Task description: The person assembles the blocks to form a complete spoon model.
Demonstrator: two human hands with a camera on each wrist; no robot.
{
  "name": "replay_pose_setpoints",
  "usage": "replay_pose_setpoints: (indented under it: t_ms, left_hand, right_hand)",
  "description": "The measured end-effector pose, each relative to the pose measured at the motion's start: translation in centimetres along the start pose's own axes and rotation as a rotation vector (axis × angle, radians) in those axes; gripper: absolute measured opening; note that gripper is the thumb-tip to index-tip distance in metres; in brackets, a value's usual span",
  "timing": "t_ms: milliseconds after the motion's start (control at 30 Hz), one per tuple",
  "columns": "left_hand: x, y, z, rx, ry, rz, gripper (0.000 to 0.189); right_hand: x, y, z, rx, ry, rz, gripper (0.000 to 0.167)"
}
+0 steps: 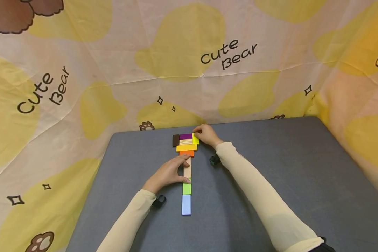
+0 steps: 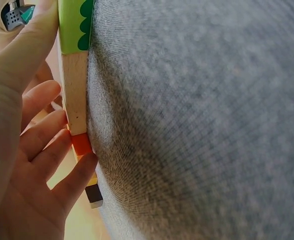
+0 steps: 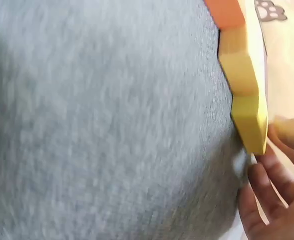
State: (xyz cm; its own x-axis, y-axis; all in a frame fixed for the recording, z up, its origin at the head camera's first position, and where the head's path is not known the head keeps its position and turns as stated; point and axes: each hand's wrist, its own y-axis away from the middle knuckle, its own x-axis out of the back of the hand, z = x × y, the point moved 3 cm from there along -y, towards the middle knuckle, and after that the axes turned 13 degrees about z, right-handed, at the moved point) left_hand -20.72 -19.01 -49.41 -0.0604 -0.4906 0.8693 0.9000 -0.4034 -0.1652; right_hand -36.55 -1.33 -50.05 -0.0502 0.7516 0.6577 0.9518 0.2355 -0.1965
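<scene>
Flat colored wooden blocks lie in a row on the grey tabletop. From the near end come a light-blue block point(image 1: 186, 205), a green block point(image 1: 187, 188) with a dark scalloped edge, a plain wood block point(image 1: 187, 170), an orange block point(image 1: 190, 153) and a wide yellow-orange block point(image 1: 187, 148). Beyond them, a dark brown block point(image 1: 175, 140), a purple block point(image 1: 186, 136) and a bright yellow block point(image 1: 195, 139) surround a striped wood piece point(image 1: 186, 141). My left hand point(image 1: 168, 172) rests along the row, thumb at the green block, fingers loosely spread. My right hand point(image 1: 207, 135) pinches the yellow block's far end.
The grey table point(image 1: 286, 182) extends on both sides of the row. A patterned cloth point(image 1: 182, 52) with bear lettering hangs behind its far edge and along the sides. Small dark wrist cameras sit below both wrists.
</scene>
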Motion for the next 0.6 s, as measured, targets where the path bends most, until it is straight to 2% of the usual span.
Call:
replay_pose_setpoints:
  t_ms: [133, 267, 367, 500, 600]
  left_hand:
    - [0.1, 0.0, 0.0, -0.003, 0.003, 0.003, 0.101]
    - [0.0, -0.1, 0.0, -0.009, -0.005, -0.001, 0.085]
    - [-0.1, -0.1, -0.1, -0.016, -0.007, -0.002, 0.084]
    - [-0.1, -0.2, -0.1, -0.02, 0.002, -0.002, 0.099]
    - [-0.1, -0.2, -0.1, -0.021, 0.004, -0.003, 0.101]
  right_hand:
    - [-0.7, 0.0, -1.3, 0.083, 0.054, 0.004, 0.029]
    - [-1.7, 0.2, -2.9, 0.192, 0.134, -0.071, 0.038]
    - [-2.4, 0.4, -3.8, 0.253, 0.172, -0.132, 0.044]
    - [-3.2, 0.6, -4.4, 0.276, 0.193, -0.173, 0.052]
    - [-3.5, 0.6, -4.6, 0.268, 0.211, -0.178, 0.054]
